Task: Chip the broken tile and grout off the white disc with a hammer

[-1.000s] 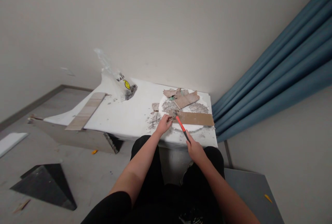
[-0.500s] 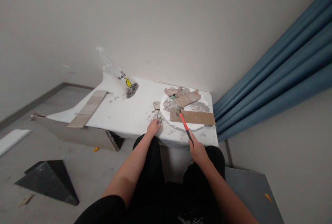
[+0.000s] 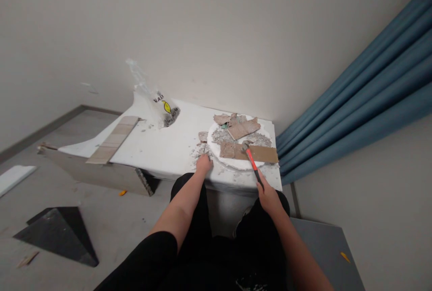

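A red-handled hammer (image 3: 251, 161) is gripped in the closed right hand (image 3: 268, 195), its head at a brown strip (image 3: 262, 153) ahead of that hand. The left hand (image 3: 203, 164) is laid on the table (image 3: 168, 149) beside grey rubble (image 3: 201, 149); whether anything is pinched cannot be told.

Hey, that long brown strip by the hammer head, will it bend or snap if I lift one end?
Probably stiff: the strip lies flat with straight edges. Possibly brittle, since broken pieces and crumbs lie beside it. Flat, so it should slide, not roll.
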A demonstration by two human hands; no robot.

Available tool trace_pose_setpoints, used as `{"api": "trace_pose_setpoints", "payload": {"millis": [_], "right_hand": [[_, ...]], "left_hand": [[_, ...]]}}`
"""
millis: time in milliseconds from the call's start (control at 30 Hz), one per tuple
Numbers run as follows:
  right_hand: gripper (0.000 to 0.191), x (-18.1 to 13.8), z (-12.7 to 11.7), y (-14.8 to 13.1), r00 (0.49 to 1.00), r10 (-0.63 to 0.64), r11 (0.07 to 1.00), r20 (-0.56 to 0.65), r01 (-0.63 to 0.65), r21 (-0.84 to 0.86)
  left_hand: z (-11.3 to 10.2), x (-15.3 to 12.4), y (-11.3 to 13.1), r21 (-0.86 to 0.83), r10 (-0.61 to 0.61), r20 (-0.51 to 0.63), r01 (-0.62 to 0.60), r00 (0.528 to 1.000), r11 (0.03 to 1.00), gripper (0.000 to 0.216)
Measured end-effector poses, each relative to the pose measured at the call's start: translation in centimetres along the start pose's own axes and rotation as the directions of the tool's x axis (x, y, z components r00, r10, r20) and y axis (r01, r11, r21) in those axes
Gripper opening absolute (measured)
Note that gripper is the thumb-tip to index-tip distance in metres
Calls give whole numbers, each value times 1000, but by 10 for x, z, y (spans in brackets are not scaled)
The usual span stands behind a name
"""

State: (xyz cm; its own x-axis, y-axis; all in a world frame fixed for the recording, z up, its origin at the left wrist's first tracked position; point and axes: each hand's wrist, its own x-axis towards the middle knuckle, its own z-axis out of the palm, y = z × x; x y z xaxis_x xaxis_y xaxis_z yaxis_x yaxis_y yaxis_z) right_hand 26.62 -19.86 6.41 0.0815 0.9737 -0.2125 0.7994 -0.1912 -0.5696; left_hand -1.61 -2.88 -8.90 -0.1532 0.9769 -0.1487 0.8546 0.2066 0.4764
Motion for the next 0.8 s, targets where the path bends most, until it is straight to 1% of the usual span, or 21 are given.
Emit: {"api": "trace_pose_setpoints", "payload": {"millis": [133,267,367,467,533,633,733,800], "right_hand": [[61,-1,0,17,1000,20,1000,-8,-20,0],[62,1,5,25,1000,14,1000,-5,-14,20],[63,2,9,28,1000,19,1000,-2,-19,21],[64,2,11,29,1000,29,999,-9,-29,24],[64,1,12,29,1000,26,999,-9,-25,29],[63,0,11,29,1000,24,999,-5,-24,29],[63,1,11,29,999,35,999,-4,-35,26],[63,2,12,30,999,43,999,0,-43,27]], "left_hand": [[2,7,-1,-129,-60,-34,56,998,990,11],[-5,12,-9,-312,-124,-99,87,987,946,4],[-12,14,-11,-480,-190,-134,104,973,871,11],[-19,14,-6,-646,-217,-109,96,970,757,26],[-24,14,2,-730,-193,-80,74,978,680,34],[-31,15,16,-805,-135,-56,35,989,593,39],[-33,13,30,-855,-44,-56,-25,997,518,36],[-32,11,40,-870,17,-57,-58,998,490,31]]}}
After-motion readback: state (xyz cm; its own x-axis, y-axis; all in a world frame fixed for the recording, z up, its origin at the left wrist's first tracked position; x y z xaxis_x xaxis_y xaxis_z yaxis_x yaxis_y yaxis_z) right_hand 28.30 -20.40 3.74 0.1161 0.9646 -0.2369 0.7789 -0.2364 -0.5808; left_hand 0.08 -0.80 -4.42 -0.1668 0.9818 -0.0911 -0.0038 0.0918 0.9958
